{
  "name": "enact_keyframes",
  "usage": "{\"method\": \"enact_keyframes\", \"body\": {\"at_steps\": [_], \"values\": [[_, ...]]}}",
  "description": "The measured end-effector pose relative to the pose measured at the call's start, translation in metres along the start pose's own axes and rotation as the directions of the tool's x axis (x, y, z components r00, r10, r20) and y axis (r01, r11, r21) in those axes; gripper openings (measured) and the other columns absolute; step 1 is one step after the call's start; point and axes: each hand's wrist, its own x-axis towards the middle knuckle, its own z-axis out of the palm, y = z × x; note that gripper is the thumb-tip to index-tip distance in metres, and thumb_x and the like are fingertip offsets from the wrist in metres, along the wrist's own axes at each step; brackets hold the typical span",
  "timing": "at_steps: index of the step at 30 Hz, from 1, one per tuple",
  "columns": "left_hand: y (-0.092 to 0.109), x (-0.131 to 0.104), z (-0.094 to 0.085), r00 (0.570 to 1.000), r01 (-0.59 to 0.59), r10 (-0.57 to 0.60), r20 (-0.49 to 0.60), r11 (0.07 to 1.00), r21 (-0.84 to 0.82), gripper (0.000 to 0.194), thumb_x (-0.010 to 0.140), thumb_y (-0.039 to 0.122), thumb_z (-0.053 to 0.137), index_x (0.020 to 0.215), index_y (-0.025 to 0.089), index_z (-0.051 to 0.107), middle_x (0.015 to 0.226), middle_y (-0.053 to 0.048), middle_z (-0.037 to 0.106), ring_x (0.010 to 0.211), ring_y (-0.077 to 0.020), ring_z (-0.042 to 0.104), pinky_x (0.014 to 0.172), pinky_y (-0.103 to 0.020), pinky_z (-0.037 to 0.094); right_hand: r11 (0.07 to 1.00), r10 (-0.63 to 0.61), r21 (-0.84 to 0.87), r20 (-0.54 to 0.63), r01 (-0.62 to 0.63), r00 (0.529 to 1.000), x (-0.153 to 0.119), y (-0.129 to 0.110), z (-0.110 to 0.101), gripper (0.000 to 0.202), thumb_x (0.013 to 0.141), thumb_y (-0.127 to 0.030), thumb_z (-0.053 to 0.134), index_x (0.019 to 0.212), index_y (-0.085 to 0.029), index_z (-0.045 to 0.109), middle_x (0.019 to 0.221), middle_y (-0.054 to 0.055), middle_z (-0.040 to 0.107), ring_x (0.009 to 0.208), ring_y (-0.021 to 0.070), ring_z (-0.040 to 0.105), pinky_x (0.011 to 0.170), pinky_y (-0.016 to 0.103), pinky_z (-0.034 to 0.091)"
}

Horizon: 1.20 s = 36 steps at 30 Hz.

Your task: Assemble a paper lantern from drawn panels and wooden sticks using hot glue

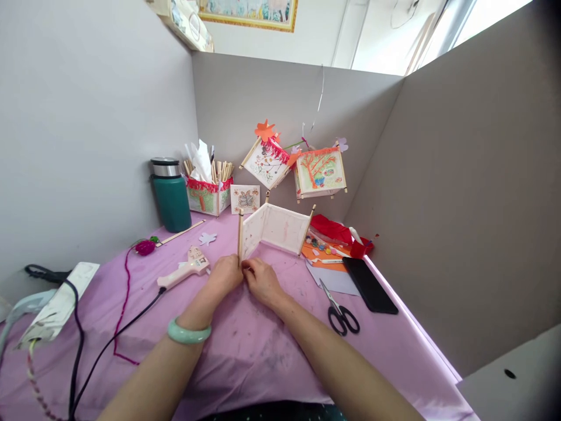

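Scissors (339, 313) lie to right. Left hand (225, 275) closed on near-left post (241, 234) of white-panelled frame (287, 228); right hand (262, 282) half-curled beside it, hold unclear

A smooth, rounded bangle (189, 332) in pale, milky green rings my left wrist, its surface softly glossy. Beyond the bangle, my left hand (225, 275) is bare, as is my right hand (264, 283), right of it; below and right of the bangle, dark clothing (276, 413) shows small pale specks.
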Motion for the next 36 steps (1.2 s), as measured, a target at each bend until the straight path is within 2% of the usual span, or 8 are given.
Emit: {"method": "enact_keyframes", "body": {"at_steps": [3, 5, 9, 11, 17, 25, 31, 36], "values": [[-0.003, 0.001, 0.001, 1.0, -0.017, 0.017, 0.01, 1.0, 0.002, 0.027, 0.084, 0.026, 0.045, 0.097, 0.012, 0.064, 0.1, -0.017, 0.069, 0.098, -0.0272, 0.064, 0.079, -0.032, 0.047, 0.977, 0.074, -0.201, 0.008, -0.071, 0.997, -0.014, 0.004, -0.032, 0.029, 0.087, -0.023, 0.05, 0.114, -0.017, 0.059, 0.111, 0.009, 0.064, 0.1, 0.0192, 0.058, 0.084, 0.027, 0.043], [-0.004, 0.001, 0.001, 1.0, -0.016, 0.016, 0.016, 1.0, -0.01, 0.028, 0.083, 0.031, 0.048, 0.098, 0.012, 0.062, 0.101, -0.017, 0.069, 0.096, -0.0276, 0.064, 0.076, -0.032, 0.047, 0.903, 0.186, -0.388, -0.03, -0.183, 0.982, -0.031, 0.013, -0.063, 0.025, 0.088, -0.026, 0.049, 0.108, -0.018, 0.062, 0.111, 0.01, 0.063, 0.103, 0.0223, 0.056, 0.086, 0.03, 0.042], [-0.003, -0.001, -0.002, 1.0, 0.005, -0.006, -0.008, 0.999, -0.05, 0.031, 0.083, 0.039, 0.048, 0.099, 0.014, 0.058, 0.098, -0.015, 0.069, 0.092, -0.0289, 0.064, 0.071, -0.033, 0.047, 0.625, 0.463, -0.624, -0.189, -0.469, 0.866, -0.079, 0.043, -0.116, 0.029, 0.086, -0.036, 0.054, 0.105, -0.016, 0.063, 0.11, 0.015, 0.061, 0.106, 0.0289, 0.053, 0.082, 0.034, 0.043], [-0.002, -0.002, -0.004, 1.0, 0.005, -0.007, -0.025, 0.998, -0.062, 0.03, 0.083, 0.039, 0.047, 0.097, 0.015, 0.057, 0.097, -0.015, 0.069, 0.092, -0.0297, 0.064, 0.07, -0.033, 0.046, 0.558, 0.559, -0.646, -0.171, -0.521, 0.811, -0.1, 0.056, -0.128, 0.029, 0.085, -0.039, 0.055, 0.102, -0.017, 0.063, 0.108, 0.014, 0.062, 0.103, 0.0295, 0.055, 0.078, 0.034, 0.044], [-0.001, -0.003, -0.007, 1.0, 0.013, -0.013, -0.01, 0.998, -0.059, 0.031, 0.085, 0.038, 0.044, 0.101, 0.015, 0.057, 0.098, -0.014, 0.069, 0.092, -0.0291, 0.065, 0.072, -0.034, 0.046, 0.575, 0.602, -0.618, -0.122, -0.535, 0.789, -0.114, 0.058, -0.125, 0.021, 0.087, -0.02, 0.042, 0.092, -0.017, 0.062, 0.1, 0.013, 0.066, 0.099, 0.0246, 0.059, 0.076, 0.031, 0.042], [0.0, -0.004, -0.005, 1.0, -0.003, 0.002, -0.029, 0.999, -0.047, 0.027, 0.085, 0.036, 0.044, 0.099, 0.015, 0.056, 0.098, -0.015, 0.069, 0.092, -0.029, 0.064, 0.071, -0.033, 0.046, 0.601, 0.627, -0.612, -0.038, -0.514, 0.778, -0.105, 0.047, -0.139, 0.024, 0.079, -0.016, 0.043, 0.096, -0.015, 0.061, 0.099, 0.012, 0.068, 0.093, 0.0264, 0.063, 0.068, 0.031, 0.041], [-0.001, -0.004, -0.001, 0.999, -0.022, 0.02, -0.035, 0.999, -0.042, 0.027, 0.085, 0.035, 0.045, 0.099, 0.014, 0.056, 0.098, -0.016, 0.068, 0.093, -0.0299, 0.064, 0.073, -0.035, 0.047, 0.614, 0.618, -0.555, -0.104, -0.561, 0.779, -0.059, 0.059, -0.155, 0.025, 0.078, -0.021, 0.047, 0.098, -0.016, 0.062, 0.098, 0.013, 0.069, 0.092, 0.0271, 0.064, 0.068, 0.031, 0.042], [-0.001, -0.003, 0.001, 1.0, -0.007, 0.006, -0.021, 0.999, -0.047, 0.027, 0.085, 0.034, 0.046, 0.099, 0.014, 0.056, 0.098, -0.016, 0.069, 0.094, -0.029, 0.064, 0.075, -0.035, 0.047, 0.558, 0.66, -0.555, -0.153, -0.617, 0.735, -0.025, 0.088, -0.143, 0.031, 0.082, -0.022, 0.045, 0.107, -0.013, 0.062, 0.111, 0.017, 0.065, 0.102, 0.0296, 0.062, 0.074, 0.035, 0.046]]}}
